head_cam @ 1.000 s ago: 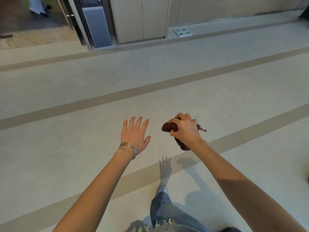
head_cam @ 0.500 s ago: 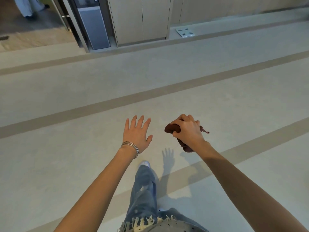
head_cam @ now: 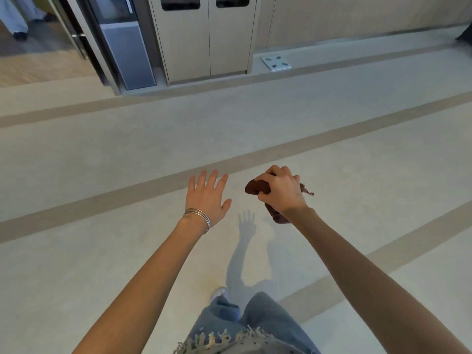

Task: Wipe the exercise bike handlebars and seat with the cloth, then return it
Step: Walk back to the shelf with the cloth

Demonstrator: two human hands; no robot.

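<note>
Brown cloth point(head_cam: 258, 188) sits bunched in the right hand point(head_cam: 281, 191), fingers curled tight around it, with one end poking out past the thumb side, a loose tail point(head_cam: 306, 191) sticking out on the far side and a fold hanging below the wrist. The left hand point(head_cam: 208, 198) is just beside it, apart from it, flat and spread wide, palm down and holding nothing; bangles point(head_cam: 198, 217) ring its wrist. Both hands hang over bare floor point(head_cam: 102, 251), their shadows falling just below them.

Below the hands, jeans point(head_cam: 255, 318) and one shoe point(head_cam: 219, 293) show the person mid-stride. Well beyond the hands stand a cabinet point(head_cam: 204, 37), a grey appliance point(head_cam: 125, 44) to its left, and a white scale point(head_cam: 275, 63) on a low ledge to the right. No bike is in view, so whether the wiping is done or yet to start cannot be told; my guess is the cloth is being carried somewhere.

Risks from here: the dangling fold and tail could let the cloth slip free if the grip loosens while walking. With the gaze down at the hands, the person could also misjudge the ledge ahead and trip. Dropped on the floor, the cloth would pick up dirt.
</note>
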